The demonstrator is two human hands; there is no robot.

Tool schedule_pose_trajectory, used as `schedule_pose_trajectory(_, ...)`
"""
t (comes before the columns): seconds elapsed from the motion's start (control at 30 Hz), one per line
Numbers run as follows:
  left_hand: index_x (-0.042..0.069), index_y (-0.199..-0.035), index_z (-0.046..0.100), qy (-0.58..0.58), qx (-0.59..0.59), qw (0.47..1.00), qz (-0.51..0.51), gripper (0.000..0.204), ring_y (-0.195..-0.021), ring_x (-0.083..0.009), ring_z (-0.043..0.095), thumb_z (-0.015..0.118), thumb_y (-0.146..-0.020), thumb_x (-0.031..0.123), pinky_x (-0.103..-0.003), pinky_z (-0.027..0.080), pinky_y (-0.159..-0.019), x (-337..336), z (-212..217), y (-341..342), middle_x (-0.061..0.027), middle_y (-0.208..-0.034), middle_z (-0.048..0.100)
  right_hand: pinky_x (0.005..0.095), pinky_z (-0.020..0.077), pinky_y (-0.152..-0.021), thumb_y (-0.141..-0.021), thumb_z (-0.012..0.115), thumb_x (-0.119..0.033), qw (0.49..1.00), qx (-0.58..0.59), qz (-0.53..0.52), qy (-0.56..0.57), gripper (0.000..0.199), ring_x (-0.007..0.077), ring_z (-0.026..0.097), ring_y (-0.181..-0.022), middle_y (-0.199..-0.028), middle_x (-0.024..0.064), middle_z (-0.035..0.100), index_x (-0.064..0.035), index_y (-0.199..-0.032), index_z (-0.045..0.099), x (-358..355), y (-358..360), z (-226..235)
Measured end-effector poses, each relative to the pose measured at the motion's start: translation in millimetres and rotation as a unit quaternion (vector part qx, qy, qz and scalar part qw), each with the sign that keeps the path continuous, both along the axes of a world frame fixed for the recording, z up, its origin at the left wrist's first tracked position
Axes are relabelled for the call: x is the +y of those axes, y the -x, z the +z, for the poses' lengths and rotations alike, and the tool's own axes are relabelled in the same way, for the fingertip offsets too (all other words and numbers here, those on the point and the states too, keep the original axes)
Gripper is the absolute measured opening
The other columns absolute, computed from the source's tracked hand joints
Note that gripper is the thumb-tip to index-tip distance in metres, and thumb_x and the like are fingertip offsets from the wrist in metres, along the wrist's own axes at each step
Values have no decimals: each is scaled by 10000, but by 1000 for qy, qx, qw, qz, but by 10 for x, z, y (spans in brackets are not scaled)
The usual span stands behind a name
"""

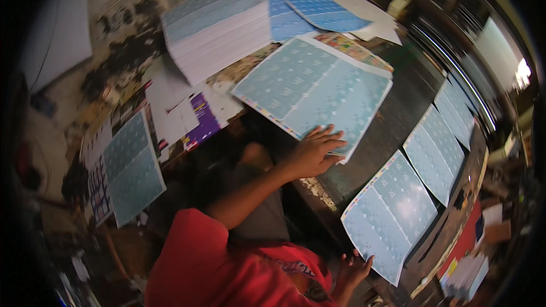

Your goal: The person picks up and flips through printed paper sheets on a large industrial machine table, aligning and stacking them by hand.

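My left hand (316, 152) lies with its fingers spread on the near corner of a thin pile of light-blue patterned printed sheets (318, 88). The pile rests on a dark table (364, 165). To the right, my right hand (352, 273) is at the lower left edge of the nearest single blue sheet (392, 213). Its fingers are apart, and one fingertip overlaps the sheet's edge. Beyond that sheet, a second blue sheet (437, 153) and a third blue sheet (455, 111) lie in a row, their edges close together.
A tall stack of blue-topped paper (222, 40) stands at the back left. Darker blue sheets (327, 14) lie beside it. Another printed sheet (133, 167) is at the far left, near a purple printed piece (202, 120). A paper bundle (465, 276) sits at lower right.
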State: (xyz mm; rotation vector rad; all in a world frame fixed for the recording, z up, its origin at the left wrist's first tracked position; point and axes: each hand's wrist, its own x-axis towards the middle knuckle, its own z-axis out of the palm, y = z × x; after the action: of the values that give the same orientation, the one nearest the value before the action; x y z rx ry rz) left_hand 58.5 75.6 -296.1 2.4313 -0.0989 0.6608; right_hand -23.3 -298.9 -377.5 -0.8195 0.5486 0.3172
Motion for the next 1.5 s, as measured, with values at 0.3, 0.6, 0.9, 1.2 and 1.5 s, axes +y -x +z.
schedule_pose_trajectory(0.3,141,-959,731,135,-60,988,37,268,-1147,-275,609,603,-940,375,-563,302,-1081,-214,141,213,-124,-982,702,393,547,-713,-975,448,-489,996,-13,-63,54,570,133,533,-611,-1286,144,541,-116,-1401,376,164,-141,108)
schedule_pose_trajectory(0.6,250,-1013,746,46,158,911,-379,242,-1368,-250,429,723,-825,400,-670,44,-1132,-737,358,644,60,-1168,691,346,484,-640,-927,546,-408,987,-114,100,-43,457,173,584,-759,-1068,58,614,-88,-1251,506,42,-150,356)
schedule_pose_trajectory(0.9,17,-1393,460,-126,112,980,-104,921,-1422,-375,298,692,-746,629,-548,173,-1160,-384,484,26,-171,-1495,401,313,474,-668,-947,554,-273,992,49,114,-6,382,224,612,-727,-861,157,643,41,-1162,520,-233,603,-43)
schedule_pose_trajectory(1.2,20,-1442,406,-155,135,978,-21,705,-1442,-347,261,531,-940,500,-500,176,-1164,-134,162,-20,-146,-1522,371,340,473,-777,-965,522,-346,990,41,128,47,422,242,605,-786,-855,169,648,54,-1099,541,-139,1119,195)
schedule_pose_trajectory(1.5,39,-1310,578,-108,69,992,-7,469,-1370,-353,398,591,-949,339,-500,257,-1130,-196,168,-69,-134,-1408,521,405,474,-805,-997,452,-391,995,36,81,-52,486,284,613,-828,-933,191,640,53,-1187,498,-202,770,101)
